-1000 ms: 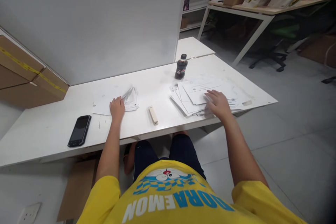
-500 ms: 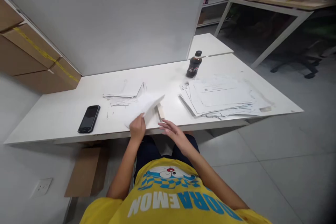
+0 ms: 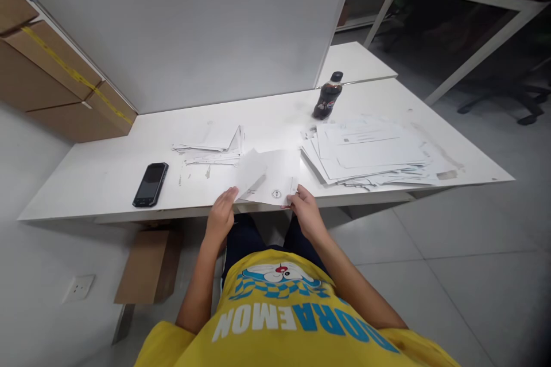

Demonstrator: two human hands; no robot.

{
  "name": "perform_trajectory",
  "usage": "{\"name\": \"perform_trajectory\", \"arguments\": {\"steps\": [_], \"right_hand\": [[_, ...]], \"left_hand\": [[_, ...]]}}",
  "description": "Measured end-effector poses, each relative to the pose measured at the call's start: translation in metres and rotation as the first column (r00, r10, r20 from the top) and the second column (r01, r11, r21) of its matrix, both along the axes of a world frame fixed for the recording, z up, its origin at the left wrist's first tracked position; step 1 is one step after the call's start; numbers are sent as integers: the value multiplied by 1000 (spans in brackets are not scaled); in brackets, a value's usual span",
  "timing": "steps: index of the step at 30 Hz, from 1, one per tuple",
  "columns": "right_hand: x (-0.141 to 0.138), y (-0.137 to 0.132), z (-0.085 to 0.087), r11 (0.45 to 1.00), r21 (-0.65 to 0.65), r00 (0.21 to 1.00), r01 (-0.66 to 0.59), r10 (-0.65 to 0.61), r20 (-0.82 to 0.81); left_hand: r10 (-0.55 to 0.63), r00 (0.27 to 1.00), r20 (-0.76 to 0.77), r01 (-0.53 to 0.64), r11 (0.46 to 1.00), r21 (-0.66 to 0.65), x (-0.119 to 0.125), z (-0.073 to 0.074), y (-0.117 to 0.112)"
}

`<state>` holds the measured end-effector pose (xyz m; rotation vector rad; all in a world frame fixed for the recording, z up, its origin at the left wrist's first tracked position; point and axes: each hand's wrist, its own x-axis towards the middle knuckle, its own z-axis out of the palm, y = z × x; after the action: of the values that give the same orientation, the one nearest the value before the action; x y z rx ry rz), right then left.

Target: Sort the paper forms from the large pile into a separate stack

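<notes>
A white sheet of paper [image 3: 280, 167] with a small round printed mark lies at the table's front edge, its left part folded up at an angle. My left hand [image 3: 221, 217] pinches the raised left part. At the lower right corner my right hand [image 3: 306, 212] grips the same sheet between thumb and fingers. Behind it to the left is a small pile of folded papers [image 3: 210, 152]. A larger stack of flat papers [image 3: 370, 152] lies to the right.
A dark cola bottle [image 3: 328, 96] stands behind the paper stack. A black phone [image 3: 150, 184] rests at the left on the white table [image 3: 107, 155]. A grey panel [image 3: 215, 28] rises along the back, with cardboard boxes [image 3: 64, 80] at the far left.
My right hand has closed on the sheet's right corner. The sheet has opened out to the right. The pale block beside it no longer shows. The view has shifted slightly.
</notes>
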<state>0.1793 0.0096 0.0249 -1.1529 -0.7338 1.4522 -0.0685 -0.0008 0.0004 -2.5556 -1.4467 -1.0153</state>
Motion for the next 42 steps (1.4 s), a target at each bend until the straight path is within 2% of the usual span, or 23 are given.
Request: {"name": "perform_trajectory", "arguments": {"steps": [3, 6, 9, 11, 14, 18, 22, 26, 29, 35, 39, 42], "right_hand": [[16, 2, 1, 999, -12, 998, -33, 34, 55], [26, 2, 2, 998, -31, 996, -52, 54, 69], [28, -1, 0, 999, 36, 996, -12, 9, 92], [28, -4, -2, 996, 70, 994, 48, -55, 98], [30, -7, -4, 994, 19, 992, 105, -106, 67], [35, -7, -6, 998, -51, 999, 43, -43, -2], [40, -6, -10, 997, -66, 999, -51, 49, -21], [42, -7, -8, 996, -91, 1000, -12, 14, 19], [40, -7, -1, 994, -112, 992, 9, 5, 123], [46, 0, 6, 987, 23, 968, -159, 151, 198], [59, 10, 14, 990, 72, 970, -122, 104, 220], [54, 14, 19, 974, 163, 962, -160, 117, 248]], "left_hand": [[-65, 997, 31, 64, 998, 29, 0, 12, -4], [-166, 982, -84, 167, 986, -5, 16, 17, -3], [-226, 952, -208, 219, 974, -59, 36, 14, -1], [-226, 941, -252, 218, 974, -60, 43, 10, -3], [-188, 948, -256, 191, 982, -16, 45, 7, -10], [-142, 948, -285, 145, 989, -11, 39, 1, -14], [-174, 919, -355, 173, 984, -34, 36, -5, -10], [-196, 908, -370, 199, 980, -29, 37, -11, -9], [-226, 910, -348, 234, 972, -21, 41, -12, -10], [-279, 905, -321, 310, 950, 48, 53, -5, -10], [-229, 935, -269, 262, 961, 90, 46, 3, -6], [-175, 947, -269, 223, 961, 162, 35, -1, 1]]}}
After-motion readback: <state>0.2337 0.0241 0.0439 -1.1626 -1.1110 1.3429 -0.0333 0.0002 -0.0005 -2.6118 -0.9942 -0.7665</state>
